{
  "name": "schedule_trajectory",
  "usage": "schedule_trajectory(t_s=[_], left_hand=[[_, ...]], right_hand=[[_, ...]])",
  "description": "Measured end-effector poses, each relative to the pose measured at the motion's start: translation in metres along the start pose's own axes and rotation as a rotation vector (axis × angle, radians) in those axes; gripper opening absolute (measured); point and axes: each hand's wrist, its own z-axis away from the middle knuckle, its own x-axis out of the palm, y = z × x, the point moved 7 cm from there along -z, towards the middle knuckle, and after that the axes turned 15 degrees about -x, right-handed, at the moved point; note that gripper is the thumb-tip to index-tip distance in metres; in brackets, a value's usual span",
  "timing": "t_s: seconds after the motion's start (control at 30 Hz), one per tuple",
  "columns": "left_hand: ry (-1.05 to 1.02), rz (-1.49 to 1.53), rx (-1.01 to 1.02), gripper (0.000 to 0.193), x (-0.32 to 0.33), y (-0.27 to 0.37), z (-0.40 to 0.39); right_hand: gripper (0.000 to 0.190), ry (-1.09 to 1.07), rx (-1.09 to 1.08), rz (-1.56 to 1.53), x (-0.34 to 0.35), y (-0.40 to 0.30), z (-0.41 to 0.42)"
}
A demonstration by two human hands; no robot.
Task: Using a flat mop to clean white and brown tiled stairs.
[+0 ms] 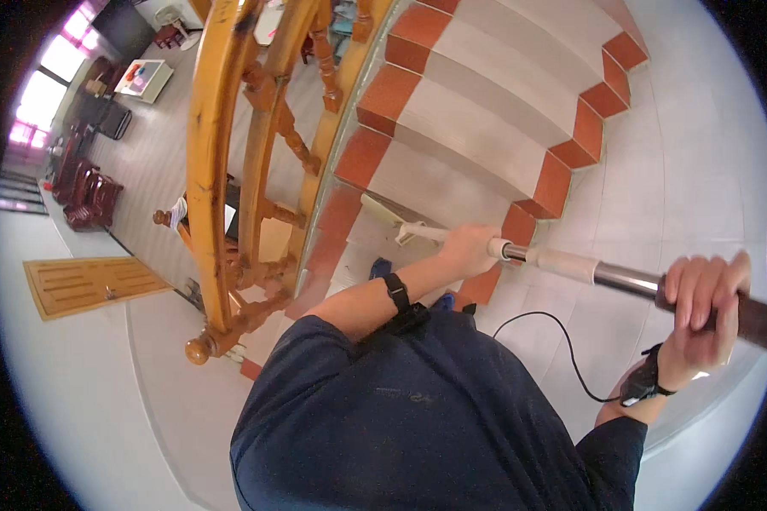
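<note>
A long-handled mop with a steel and white plastic pole slants across the view. My left hand is wrapped around the white lower part of the pole. Farther up, my right hand grips the dark sleeve of the handle. The pale, narrow mop head rests at the foot of a stair riser, near the left side of the staircase. My left hand is the nearer one to this head. Both wrists carry black straps, and a thin black cable hangs from the device on the right wrist.
Grey stair treads with red-brown tile borders rise ahead. A wooden banister runs along the left; a white tiled wall bounds the right. Blue shoes show below me. Downstairs are a wooden door, red armchair and low table.
</note>
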Motion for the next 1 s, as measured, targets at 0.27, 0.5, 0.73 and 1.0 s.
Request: schedule_trajectory(t_s=[0.27, 0.5, 0.73, 1.0], left_hand=[[-0.274, 0.088, 0.367, 0.015, 0.088, 0.064, 0.022], [-0.277, 0.086, 0.471, 0.012, 0.171, 0.128, -0.011], [-0.213, 0.149, 0.337, 0.011, 0.247, 0.109, -0.078], [-0.346, -0.043, 0.176, 0.016, 0.28, 0.081, -0.079]], right_hand=[[0.029, -0.185, -0.042, -0.215, -0.065, -0.09, 0.062], [0.018, -0.178, -0.008, 0.188, -0.142, -0.134, 0.103], [0.024, 0.265, -0.074, 0.362, -0.179, -0.057, 0.102], [0.025, 0.531, -0.036, 0.301, -0.238, -0.071, 0.13]])
